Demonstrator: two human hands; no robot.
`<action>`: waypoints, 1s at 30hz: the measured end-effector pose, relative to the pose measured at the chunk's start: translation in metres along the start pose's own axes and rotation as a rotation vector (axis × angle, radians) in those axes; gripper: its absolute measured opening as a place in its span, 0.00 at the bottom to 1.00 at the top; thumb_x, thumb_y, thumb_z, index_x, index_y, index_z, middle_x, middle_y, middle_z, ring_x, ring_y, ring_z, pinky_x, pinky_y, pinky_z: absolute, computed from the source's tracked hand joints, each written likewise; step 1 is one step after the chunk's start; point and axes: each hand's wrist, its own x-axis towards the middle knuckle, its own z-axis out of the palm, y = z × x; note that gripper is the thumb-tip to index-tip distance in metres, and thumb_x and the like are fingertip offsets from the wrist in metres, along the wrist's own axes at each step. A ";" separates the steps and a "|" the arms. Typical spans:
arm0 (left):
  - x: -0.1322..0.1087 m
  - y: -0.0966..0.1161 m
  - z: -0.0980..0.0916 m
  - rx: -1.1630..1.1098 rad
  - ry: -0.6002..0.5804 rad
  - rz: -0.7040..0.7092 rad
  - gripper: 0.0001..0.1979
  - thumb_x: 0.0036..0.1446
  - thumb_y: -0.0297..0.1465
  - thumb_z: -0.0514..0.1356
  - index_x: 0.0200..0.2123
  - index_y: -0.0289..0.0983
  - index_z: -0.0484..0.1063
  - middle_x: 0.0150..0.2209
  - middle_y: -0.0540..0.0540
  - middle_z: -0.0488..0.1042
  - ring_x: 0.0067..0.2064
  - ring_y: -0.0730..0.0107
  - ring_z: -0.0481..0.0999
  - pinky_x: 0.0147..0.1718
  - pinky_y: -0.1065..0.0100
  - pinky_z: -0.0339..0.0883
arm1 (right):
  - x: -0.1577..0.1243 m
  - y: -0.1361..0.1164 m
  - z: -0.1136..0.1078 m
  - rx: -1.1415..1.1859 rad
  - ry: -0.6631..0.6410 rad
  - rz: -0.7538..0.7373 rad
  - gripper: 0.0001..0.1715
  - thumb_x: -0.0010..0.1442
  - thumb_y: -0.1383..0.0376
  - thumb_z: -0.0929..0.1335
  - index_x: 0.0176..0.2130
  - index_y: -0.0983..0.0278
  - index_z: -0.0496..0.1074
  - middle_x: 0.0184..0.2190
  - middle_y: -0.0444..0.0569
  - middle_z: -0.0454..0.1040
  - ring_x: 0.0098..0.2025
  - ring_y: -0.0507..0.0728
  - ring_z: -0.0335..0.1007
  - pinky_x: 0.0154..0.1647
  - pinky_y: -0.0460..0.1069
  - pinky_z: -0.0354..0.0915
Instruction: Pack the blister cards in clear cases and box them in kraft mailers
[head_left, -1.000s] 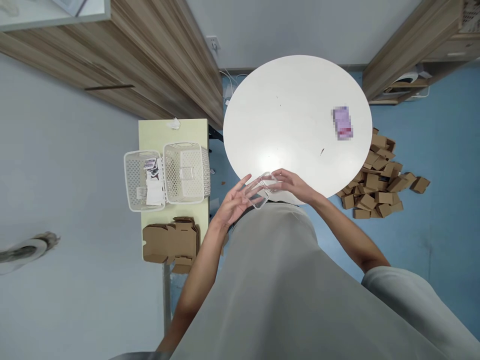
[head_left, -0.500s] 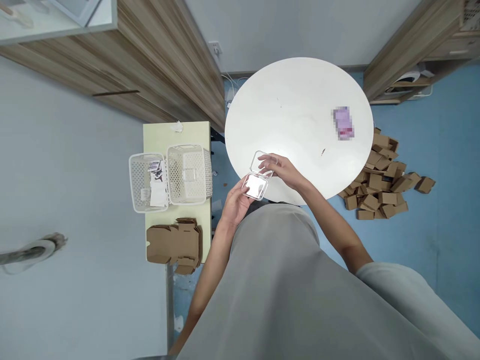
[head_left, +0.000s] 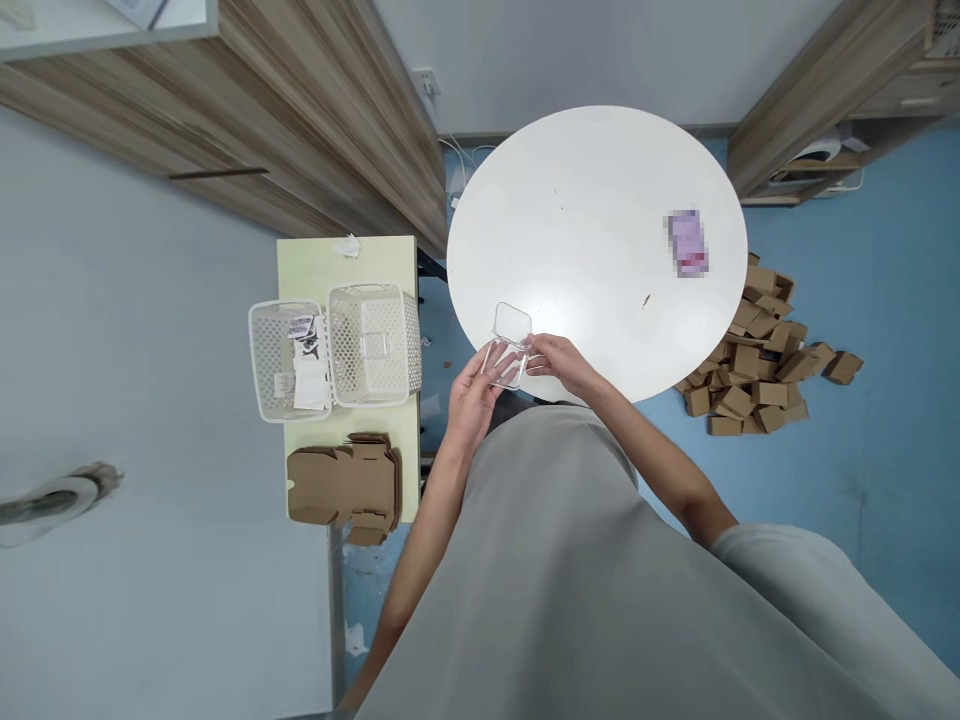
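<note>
A small clear plastic case (head_left: 513,322) with a hinged lid is spread open over the near edge of the white round table (head_left: 592,220). My left hand (head_left: 470,402) grips its lower half from the left, and the fingers behind show through the plastic. At the right side, my right hand (head_left: 566,363) pinches the case's edge close to the hinge, with the other fingers extended beneath. A purple item (head_left: 688,243), blurred into blocks, lies on the table's right part.
Left of the table, a pale-yellow table (head_left: 300,262) carries two white baskets. One basket (head_left: 264,375) holds printed papers; the other (head_left: 412,345) contains a clear case. Flattened cardboard boxes (head_left: 322,485) lie nearby. Brown boxes (head_left: 757,370) are heaped on the floor at right.
My right hand has moved from over the lid down to the case's right edge. The case has tilted, and its lower half, bright white before, now shows my fingers through it.
</note>
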 end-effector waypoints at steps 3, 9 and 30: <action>-0.002 0.001 0.008 0.137 -0.026 0.056 0.31 0.66 0.40 0.71 0.70 0.43 0.75 0.74 0.38 0.72 0.77 0.40 0.68 0.77 0.43 0.59 | 0.004 0.006 0.006 0.052 0.002 -0.005 0.20 0.67 0.47 0.74 0.40 0.61 0.79 0.41 0.51 0.84 0.38 0.54 0.80 0.45 0.50 0.78; -0.007 0.002 0.037 0.503 -0.153 0.204 0.27 0.66 0.36 0.71 0.66 0.43 0.79 0.76 0.43 0.68 0.82 0.42 0.56 0.82 0.46 0.42 | 0.011 0.004 0.017 0.115 -0.028 -0.001 0.20 0.63 0.47 0.74 0.37 0.60 0.74 0.37 0.48 0.82 0.41 0.58 0.79 0.45 0.51 0.76; 0.051 -0.019 0.008 0.109 0.151 -0.137 0.26 0.67 0.50 0.69 0.58 0.38 0.76 0.56 0.33 0.82 0.59 0.47 0.84 0.61 0.50 0.75 | 0.000 -0.001 0.001 -0.306 0.267 -0.279 0.32 0.69 0.33 0.69 0.37 0.57 0.76 0.33 0.47 0.79 0.36 0.57 0.77 0.43 0.53 0.75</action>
